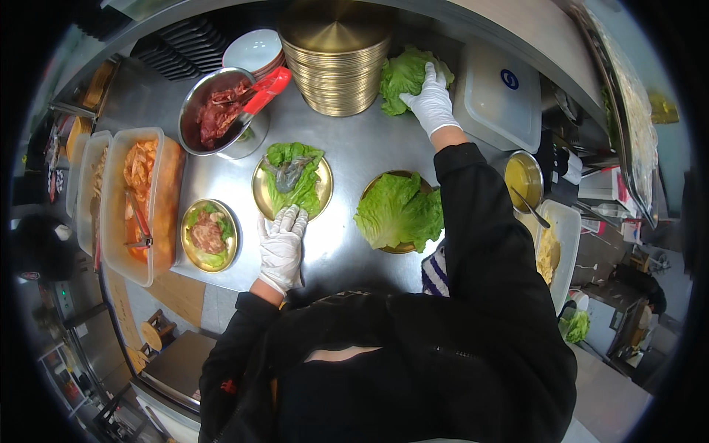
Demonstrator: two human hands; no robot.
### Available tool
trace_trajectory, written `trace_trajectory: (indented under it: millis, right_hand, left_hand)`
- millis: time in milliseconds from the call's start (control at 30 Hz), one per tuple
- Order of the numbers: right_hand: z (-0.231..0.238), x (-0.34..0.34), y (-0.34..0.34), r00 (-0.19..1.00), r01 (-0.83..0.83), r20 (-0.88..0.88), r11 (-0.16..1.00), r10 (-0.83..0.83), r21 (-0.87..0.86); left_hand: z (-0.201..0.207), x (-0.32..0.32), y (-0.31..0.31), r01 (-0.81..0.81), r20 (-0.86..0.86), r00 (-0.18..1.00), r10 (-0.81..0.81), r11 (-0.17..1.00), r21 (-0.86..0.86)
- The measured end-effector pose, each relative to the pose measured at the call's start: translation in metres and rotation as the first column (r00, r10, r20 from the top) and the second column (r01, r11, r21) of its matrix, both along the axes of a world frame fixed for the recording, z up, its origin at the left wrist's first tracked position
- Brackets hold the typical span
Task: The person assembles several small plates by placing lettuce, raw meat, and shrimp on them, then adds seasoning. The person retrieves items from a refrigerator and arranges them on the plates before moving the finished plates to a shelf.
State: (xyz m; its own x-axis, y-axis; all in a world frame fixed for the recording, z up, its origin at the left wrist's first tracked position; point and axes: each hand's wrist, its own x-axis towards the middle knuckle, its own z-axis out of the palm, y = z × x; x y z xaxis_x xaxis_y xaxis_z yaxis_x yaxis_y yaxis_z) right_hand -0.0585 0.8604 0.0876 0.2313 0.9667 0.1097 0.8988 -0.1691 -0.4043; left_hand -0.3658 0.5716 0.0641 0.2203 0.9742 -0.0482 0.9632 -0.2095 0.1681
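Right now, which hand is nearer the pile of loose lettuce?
Right. The right hand rests on the lettuce pile; the left hand is far off, at the shrimp plate.

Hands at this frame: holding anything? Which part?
Right hand lies on top of the loose lettuce pile; whether it grips a leaf cannot be told. Left hand rests at the near rim of the middle gold plate, gripping nothing.

I see thin white disposable gloves on my left hand (pixel 281 247) and right hand (pixel 431 101), with long black sleeves.
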Motion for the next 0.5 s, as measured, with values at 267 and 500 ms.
trace_trajectory:
  millis: [267,500]
  right_hand:
    - [0.001,0.016,0.006,0.942,0.004,-0.317,0.938,0.113,0.346]
    - [0.041,0.054,-0.111,0.998,-0.031,0.059,0.998,0.028,0.051]
  left_hand:
    - [-0.006,0.007,0.000,-0.073,0.076,0.995,0.068,0.996,0.058]
    - [-0.003,0.013,0.000,-0.088,0.097,0.992,0.080,0.993,0.077]
